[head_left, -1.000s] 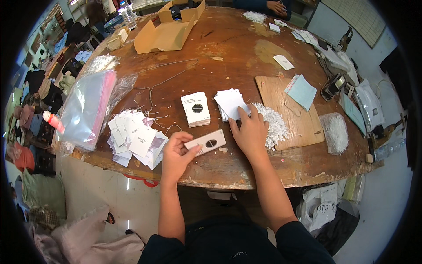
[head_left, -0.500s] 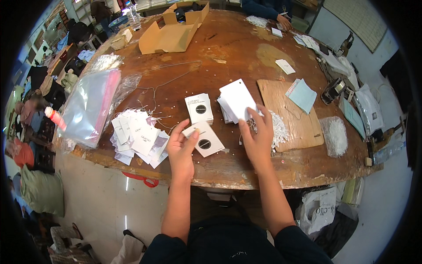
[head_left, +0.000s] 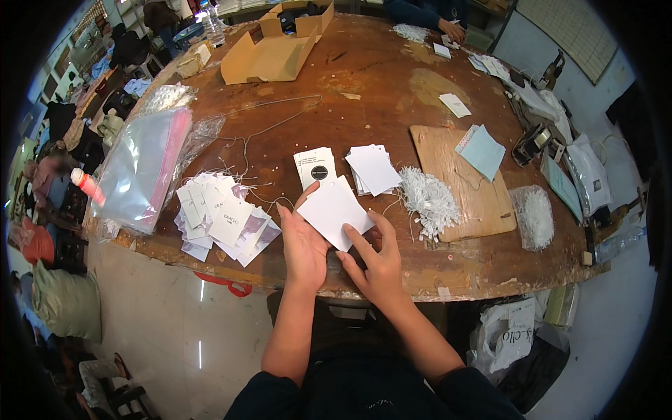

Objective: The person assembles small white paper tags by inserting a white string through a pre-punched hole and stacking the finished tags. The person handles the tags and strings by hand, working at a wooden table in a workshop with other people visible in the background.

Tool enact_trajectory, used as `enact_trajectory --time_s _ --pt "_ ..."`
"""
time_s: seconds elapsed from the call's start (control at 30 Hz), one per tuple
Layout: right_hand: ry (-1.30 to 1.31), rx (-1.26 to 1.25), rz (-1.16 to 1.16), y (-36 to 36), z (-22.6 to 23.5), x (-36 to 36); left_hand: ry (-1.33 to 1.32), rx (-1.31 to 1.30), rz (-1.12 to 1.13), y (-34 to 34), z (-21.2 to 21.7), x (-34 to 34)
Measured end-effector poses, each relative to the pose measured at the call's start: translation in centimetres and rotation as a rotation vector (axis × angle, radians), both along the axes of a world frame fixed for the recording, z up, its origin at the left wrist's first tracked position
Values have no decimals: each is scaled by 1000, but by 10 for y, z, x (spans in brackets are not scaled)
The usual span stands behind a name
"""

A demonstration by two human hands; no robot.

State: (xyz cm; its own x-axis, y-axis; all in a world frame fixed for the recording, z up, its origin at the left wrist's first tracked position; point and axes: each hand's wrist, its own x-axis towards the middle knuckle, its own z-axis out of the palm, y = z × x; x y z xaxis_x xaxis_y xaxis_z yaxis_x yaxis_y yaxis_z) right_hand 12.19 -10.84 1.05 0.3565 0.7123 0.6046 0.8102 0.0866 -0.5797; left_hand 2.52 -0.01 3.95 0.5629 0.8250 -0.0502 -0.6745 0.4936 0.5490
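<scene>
A blank white hang tag (head_left: 336,210) lies over my left hand (head_left: 306,248), whose fingers go beneath it and grip it. The beige card with a black circle seen there earlier is hidden now. My right hand (head_left: 378,259) holds the tag's lower right edge, its index fingertip on the face. Just beyond stand a stack of printed cards with a black circle (head_left: 316,162) and a stack of white tags (head_left: 375,171). To the right is a bundle of white tag strings (head_left: 428,199). Left of my hands is a pile of strung printed tags (head_left: 224,217).
A wooden board (head_left: 483,203) with a blue-green paper (head_left: 483,154) sits at right, beside a bag of strings (head_left: 533,217). Clear plastic bags (head_left: 147,168) lie at left. An open cardboard box (head_left: 273,56) stands far back. Another person's hand (head_left: 452,31) is at the far edge.
My right hand has brought a white tag from the right stack leftward and down, over the beige card in my left hand. Both hands are now closer together.
</scene>
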Motion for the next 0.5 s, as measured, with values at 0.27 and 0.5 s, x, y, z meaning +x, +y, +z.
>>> enact_trajectory --time_s 0.27,0.5 --pt "538 67 20 5 15 12 425 354 50 -2 -7 2" --pt "1058 25 196 27 20 40 415 433 0 -8 -8 2"
